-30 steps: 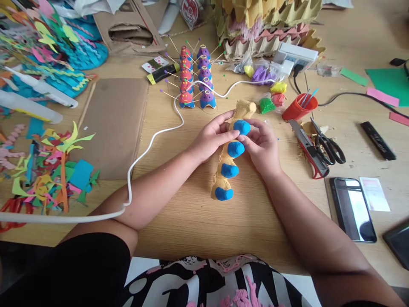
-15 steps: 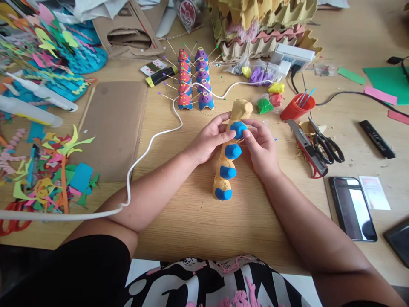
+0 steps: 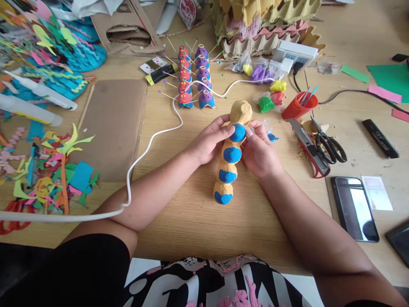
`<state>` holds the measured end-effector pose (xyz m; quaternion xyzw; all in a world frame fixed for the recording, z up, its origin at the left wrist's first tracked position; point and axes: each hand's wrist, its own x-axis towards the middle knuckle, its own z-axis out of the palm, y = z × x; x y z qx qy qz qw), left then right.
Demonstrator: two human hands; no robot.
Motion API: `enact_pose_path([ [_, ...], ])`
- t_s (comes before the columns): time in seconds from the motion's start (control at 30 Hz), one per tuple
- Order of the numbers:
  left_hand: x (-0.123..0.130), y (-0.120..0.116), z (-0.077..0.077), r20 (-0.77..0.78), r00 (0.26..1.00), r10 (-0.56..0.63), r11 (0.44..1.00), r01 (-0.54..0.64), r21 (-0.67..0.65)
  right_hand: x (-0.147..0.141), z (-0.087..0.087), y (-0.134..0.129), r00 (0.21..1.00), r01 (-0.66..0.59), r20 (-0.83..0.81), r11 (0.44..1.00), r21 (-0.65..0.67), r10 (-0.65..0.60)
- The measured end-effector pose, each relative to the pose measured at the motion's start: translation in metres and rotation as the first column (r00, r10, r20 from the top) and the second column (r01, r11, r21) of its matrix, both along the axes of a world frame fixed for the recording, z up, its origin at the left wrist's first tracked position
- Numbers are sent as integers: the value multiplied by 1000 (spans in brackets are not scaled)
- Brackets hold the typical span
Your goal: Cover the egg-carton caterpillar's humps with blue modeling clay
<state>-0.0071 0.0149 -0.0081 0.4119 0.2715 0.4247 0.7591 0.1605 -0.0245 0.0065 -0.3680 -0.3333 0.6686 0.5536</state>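
Note:
Between my hands is a tan egg-carton strip with a row of bumps, several of them partly covered in blue clay. My left hand grips its left edge, thumb against the second bump from the far end. From the other side my right hand pinches the same bump's edge, with its fingers curled behind the strip. The bump at the far end is bare. Beyond my hands stand two finished-looking strips, one with red bumps and one with purple bumps, both with pins stuck out sideways.
A white cable crosses the table and my left forearm. To the right lie a red cup, a box cutter, scissors and a phone. Paper scraps and a cardboard sheet lie left; egg cartons are stacked behind.
The strip has been tilted and turned a little, so its bumps face me more. My right fingers have shifted from the top of the blue bump to its right edge.

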Motion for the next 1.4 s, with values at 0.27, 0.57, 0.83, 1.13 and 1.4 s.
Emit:
enact_pose_path([
  [0.27, 0, 0, -5, 56, 998, -28, 997, 32, -71, -2, -2, 0, 991, -46, -127, 998, -41, 41],
  [0.57, 1, 0, -2, 82, 995, -51, 992, 60, -109, -3, -4, 0, 990, -37, -137, 997, -61, 29],
  [0.83, 3, -7, 5, 124, 992, -30, 990, 46, -130, -9, -8, -1, 991, 42, -123, 998, -55, -48],
  [1.13, 5, -9, 9, 103, 995, -1, 993, 13, -113, -10, -6, -1, 990, 86, -105, 994, -67, -92],
  [1.4, 5, -9, 10, 78, 995, 56, 991, -46, -125, 2, -8, 2, 995, -70, -77, 996, -61, 66],
])
